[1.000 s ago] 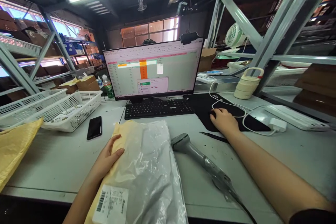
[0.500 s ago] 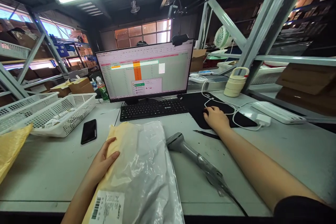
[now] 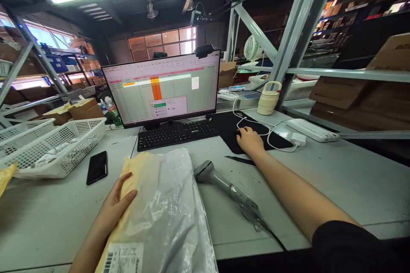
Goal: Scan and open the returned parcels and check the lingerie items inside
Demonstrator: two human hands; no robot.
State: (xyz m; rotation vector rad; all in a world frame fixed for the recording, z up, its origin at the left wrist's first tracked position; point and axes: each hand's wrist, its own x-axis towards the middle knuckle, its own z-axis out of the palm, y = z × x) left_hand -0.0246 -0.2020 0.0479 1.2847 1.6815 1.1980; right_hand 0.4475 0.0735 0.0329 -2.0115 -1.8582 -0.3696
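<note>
Along its left edge, my left hand (image 3: 112, 204) grips a plastic mailer bag (image 3: 173, 204), white with a yellowish left side, thumb on top. A printed barcode label (image 3: 124, 258) is on its lower left. On the black mouse pad (image 3: 229, 136), my right hand (image 3: 251, 141) is curled over a dark computer mouse, which is almost wholly hidden beneath the fingers. Between the bag and my right forearm lies a grey barcode scanner (image 3: 224, 185), its head touching or nearly touching the bag's edge. A thin black pen-like tool (image 3: 240, 160) lies by my right wrist.
A monitor (image 3: 163, 89) showing a spreadsheet stands behind a black keyboard (image 3: 176, 134). To the left are a phone (image 3: 97, 167) and white plastic baskets (image 3: 64, 149). A cream flask (image 3: 269, 99), a white power strip (image 3: 312, 130) and cables lie right. A metal rack post (image 3: 296, 21) rises behind.
The view has swung slightly to the right, so the whole scene sits further left. Both hands keep their places on the mailer bag and the mouse.
</note>
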